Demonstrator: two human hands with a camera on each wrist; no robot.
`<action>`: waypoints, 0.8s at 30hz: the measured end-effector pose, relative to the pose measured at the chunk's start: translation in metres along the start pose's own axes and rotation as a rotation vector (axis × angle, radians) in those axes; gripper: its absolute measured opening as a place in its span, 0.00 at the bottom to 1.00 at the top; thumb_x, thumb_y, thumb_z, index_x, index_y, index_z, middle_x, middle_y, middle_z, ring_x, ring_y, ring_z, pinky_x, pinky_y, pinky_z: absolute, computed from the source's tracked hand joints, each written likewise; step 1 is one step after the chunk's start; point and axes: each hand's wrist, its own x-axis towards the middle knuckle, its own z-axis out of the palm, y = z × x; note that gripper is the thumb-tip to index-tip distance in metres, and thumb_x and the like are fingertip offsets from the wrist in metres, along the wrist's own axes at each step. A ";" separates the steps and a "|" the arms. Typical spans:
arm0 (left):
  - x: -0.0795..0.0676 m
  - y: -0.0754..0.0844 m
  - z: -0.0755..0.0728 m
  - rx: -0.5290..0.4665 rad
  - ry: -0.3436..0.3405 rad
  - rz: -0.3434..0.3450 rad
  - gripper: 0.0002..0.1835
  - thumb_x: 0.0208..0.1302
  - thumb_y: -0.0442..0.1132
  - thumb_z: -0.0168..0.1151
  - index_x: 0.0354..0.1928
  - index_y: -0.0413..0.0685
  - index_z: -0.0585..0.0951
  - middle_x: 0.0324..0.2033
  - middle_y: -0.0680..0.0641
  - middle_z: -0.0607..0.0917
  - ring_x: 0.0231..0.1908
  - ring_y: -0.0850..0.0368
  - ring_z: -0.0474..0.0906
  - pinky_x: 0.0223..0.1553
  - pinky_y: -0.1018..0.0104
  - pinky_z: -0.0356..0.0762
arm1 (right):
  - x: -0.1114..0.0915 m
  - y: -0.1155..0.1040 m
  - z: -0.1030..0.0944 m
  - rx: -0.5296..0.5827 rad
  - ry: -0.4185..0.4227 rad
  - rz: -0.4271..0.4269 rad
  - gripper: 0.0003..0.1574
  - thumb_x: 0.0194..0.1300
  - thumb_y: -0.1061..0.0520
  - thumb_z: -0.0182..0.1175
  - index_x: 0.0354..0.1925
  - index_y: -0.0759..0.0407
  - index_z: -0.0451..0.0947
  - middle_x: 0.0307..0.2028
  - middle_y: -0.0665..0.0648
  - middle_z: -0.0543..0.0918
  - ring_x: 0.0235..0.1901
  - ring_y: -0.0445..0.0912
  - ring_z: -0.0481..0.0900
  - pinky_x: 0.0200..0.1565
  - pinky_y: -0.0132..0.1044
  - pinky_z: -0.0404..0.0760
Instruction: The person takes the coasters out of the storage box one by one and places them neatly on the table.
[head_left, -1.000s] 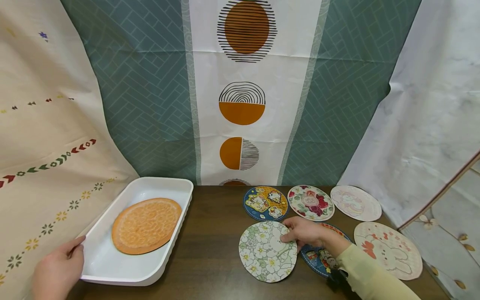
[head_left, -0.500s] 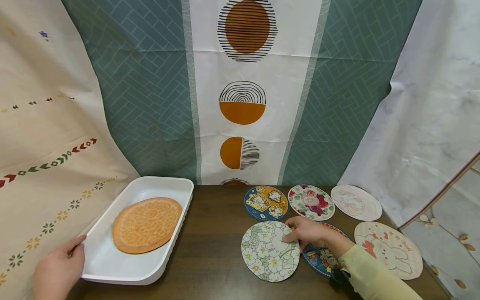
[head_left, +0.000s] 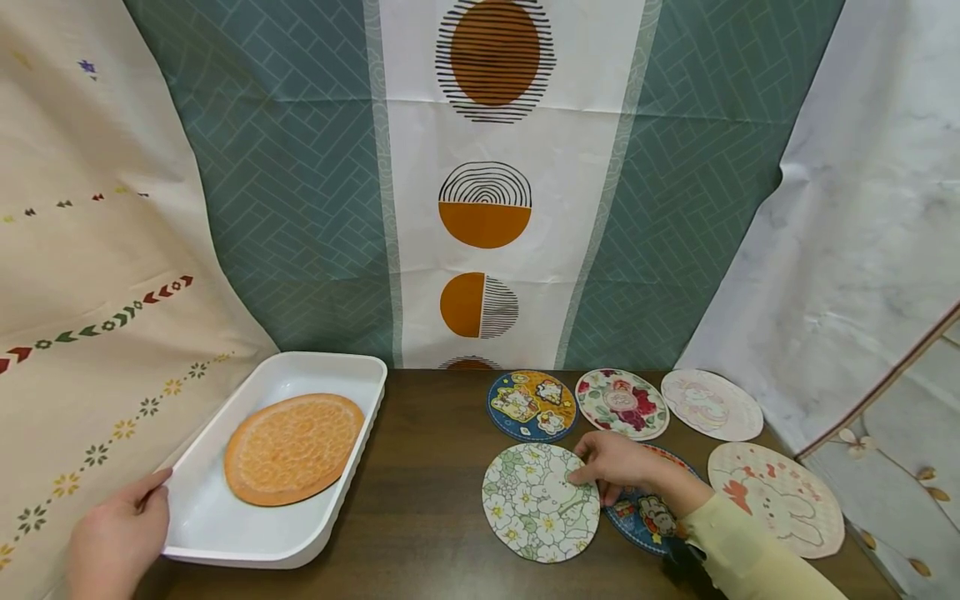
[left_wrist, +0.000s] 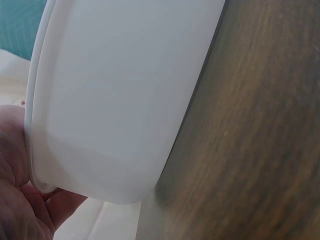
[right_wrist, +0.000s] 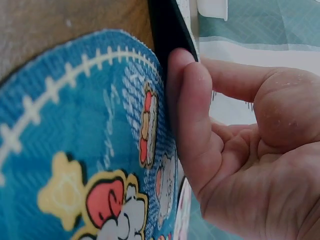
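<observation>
My left hand [head_left: 120, 533] grips the near left corner of a white plastic tray [head_left: 198, 525]. In the left wrist view, the fingers curl at the rim of the tray's white wall [left_wrist: 115, 100]. An orange-brown round mat [head_left: 294, 450], patterned like a pancake, lies in the tray. My right hand [head_left: 617, 468] pinches the right edge of a round mat with green leaves and white flowers [head_left: 536, 517]. Its dark underside [right_wrist: 172, 35] shows in the right wrist view. Below and right of that hand lies a blue round cartoon mat [head_left: 647, 523], partly hidden by the hand and sleeve.
Along the back of the dark wooden table [head_left: 420, 500] lie a blue-and-yellow round mat [head_left: 532, 406], a rose-patterned one [head_left: 621, 404] and a pale pink one [head_left: 711, 406]. A rabbit mat [head_left: 780, 504] is at the right. Patterned cloths hang behind and beside the table.
My right hand and the floral mat have shifted slightly to the right, mostly in the first half second. The left hand and tray have stayed in place.
</observation>
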 end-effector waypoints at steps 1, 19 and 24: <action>0.000 0.000 0.000 -0.001 0.004 0.007 0.19 0.79 0.34 0.57 0.63 0.30 0.85 0.59 0.25 0.85 0.58 0.21 0.80 0.58 0.29 0.76 | -0.001 0.000 0.000 -0.004 0.002 -0.001 0.25 0.71 0.57 0.77 0.56 0.68 0.77 0.28 0.62 0.88 0.17 0.46 0.84 0.21 0.38 0.87; 0.001 -0.002 0.001 -0.004 -0.001 0.012 0.19 0.78 0.34 0.57 0.62 0.29 0.84 0.59 0.25 0.85 0.59 0.20 0.80 0.58 0.28 0.76 | -0.009 0.001 -0.009 -0.031 -0.031 -0.056 0.31 0.67 0.68 0.75 0.63 0.77 0.75 0.28 0.59 0.83 0.27 0.53 0.89 0.31 0.47 0.93; 0.001 -0.003 0.001 -0.007 0.004 0.011 0.19 0.78 0.34 0.58 0.62 0.29 0.85 0.59 0.25 0.85 0.59 0.20 0.80 0.57 0.28 0.77 | -0.011 0.000 -0.010 -0.023 -0.044 -0.068 0.31 0.66 0.70 0.75 0.63 0.78 0.75 0.29 0.59 0.83 0.29 0.53 0.89 0.33 0.47 0.94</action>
